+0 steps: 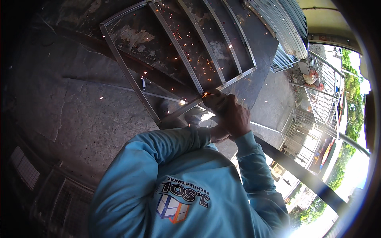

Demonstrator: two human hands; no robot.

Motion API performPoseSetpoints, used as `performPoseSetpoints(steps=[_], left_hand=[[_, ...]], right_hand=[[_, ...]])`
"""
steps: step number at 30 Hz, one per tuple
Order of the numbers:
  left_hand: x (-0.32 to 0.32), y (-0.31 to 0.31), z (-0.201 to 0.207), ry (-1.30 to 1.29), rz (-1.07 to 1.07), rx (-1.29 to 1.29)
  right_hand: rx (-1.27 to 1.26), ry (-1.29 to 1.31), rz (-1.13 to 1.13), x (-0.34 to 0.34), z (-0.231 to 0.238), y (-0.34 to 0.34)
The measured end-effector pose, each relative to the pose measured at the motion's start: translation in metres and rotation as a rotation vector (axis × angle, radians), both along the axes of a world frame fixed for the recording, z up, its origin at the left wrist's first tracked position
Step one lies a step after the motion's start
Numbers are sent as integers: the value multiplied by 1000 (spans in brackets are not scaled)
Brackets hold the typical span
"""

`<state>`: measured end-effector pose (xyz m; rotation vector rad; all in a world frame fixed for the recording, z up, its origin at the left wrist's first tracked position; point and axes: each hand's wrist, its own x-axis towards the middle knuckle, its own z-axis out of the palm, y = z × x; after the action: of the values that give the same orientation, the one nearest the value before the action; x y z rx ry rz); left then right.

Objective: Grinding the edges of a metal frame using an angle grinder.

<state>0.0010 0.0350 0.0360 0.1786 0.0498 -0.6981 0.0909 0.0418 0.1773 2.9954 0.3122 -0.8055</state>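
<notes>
Both my hands are together on an angle grinder, whose round head meets the near edge of a metal frame. Bright sparks fly from that contact and scatter over the far side. My right hand is closed around the grinder just behind its head. Lower and closer to my body, my left hand is closed on the grinder's rear part, partly hidden by the sleeve and the right hand. The frame is made of square tubing with several parallel bars and lies over a dark, stained sheet.
Corrugated metal sheets stand at the far right. Beyond them are a white barred railing and a chicken. A long dark beam slants along the right. Concrete floor spreads to the left, with mesh panels at its edge.
</notes>
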Motion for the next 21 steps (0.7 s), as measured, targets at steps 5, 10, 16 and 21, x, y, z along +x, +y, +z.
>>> performPoseSetpoints(steps=[5,10,16,21], left_hand=[[7,16,27,-122,-214,54],[-5,-15,13,3,53,342],[5,-7,8,-64,-128,86],[1,-13,-4,-81,-72,101]], right_hand=[[82,-94,-138,-21,8,-23],[204,-121,-96,-20,-2,-32],[54,-77,-82,-6,-2,-24],[40,-48,-53,-2,-3,-14]])
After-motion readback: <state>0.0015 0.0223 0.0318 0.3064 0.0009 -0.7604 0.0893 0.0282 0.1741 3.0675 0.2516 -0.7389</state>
